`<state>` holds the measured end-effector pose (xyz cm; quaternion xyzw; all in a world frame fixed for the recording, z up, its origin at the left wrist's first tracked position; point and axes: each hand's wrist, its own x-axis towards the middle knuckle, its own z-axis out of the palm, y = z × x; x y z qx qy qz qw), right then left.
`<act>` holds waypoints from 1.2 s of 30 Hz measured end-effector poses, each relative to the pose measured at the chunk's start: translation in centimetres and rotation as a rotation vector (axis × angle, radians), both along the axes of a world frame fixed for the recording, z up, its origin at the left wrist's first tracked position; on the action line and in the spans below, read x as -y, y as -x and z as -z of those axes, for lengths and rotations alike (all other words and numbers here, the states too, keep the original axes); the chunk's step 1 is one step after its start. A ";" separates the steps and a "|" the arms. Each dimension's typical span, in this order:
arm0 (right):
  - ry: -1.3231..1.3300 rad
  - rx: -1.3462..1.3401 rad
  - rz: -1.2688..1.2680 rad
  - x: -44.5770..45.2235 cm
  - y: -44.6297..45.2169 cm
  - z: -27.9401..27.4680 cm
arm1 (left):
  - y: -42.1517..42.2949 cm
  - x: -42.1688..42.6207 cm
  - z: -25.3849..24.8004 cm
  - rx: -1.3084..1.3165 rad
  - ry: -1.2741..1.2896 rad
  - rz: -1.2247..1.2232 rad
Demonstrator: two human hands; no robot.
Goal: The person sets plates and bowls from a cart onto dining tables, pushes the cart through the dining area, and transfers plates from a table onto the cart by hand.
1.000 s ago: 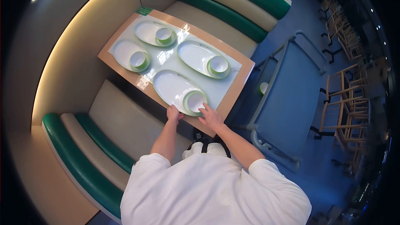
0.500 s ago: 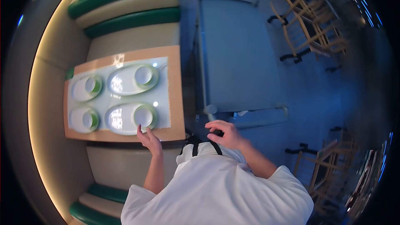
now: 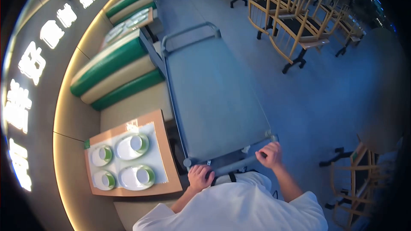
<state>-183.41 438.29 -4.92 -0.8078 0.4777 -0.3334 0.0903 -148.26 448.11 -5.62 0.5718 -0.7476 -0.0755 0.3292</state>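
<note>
A grey-blue cart (image 3: 214,94) with a flat top stands straight ahead. Its near handle (image 3: 235,165) runs across in front of my body. My left hand (image 3: 201,177) is wrapped round the handle's left end. At the right end, my right hand (image 3: 269,155) has its fingers curled round the handle near the corner. To the left, the wooden-edged table (image 3: 168,162) holds several oval white plates (image 3: 127,177), each with a green and white bowl (image 3: 144,174) on it.
Green and beige booth seats (image 3: 124,75) line the left wall, with another set table (image 3: 128,25) farther off. Wooden chairs (image 3: 299,30) rest upturned on tables at the upper right. More chairs (image 3: 355,175) stand at the lower right.
Both hands have left the plates and bowl and now hold the cart's handle. The view has swung right, so the cart lies ahead and the set table is at the lower left.
</note>
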 end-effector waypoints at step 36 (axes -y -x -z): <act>0.233 0.016 0.175 59.0 -12.9 2.2 | -10.6 59.9 -0.5 0.162 0.012 -0.316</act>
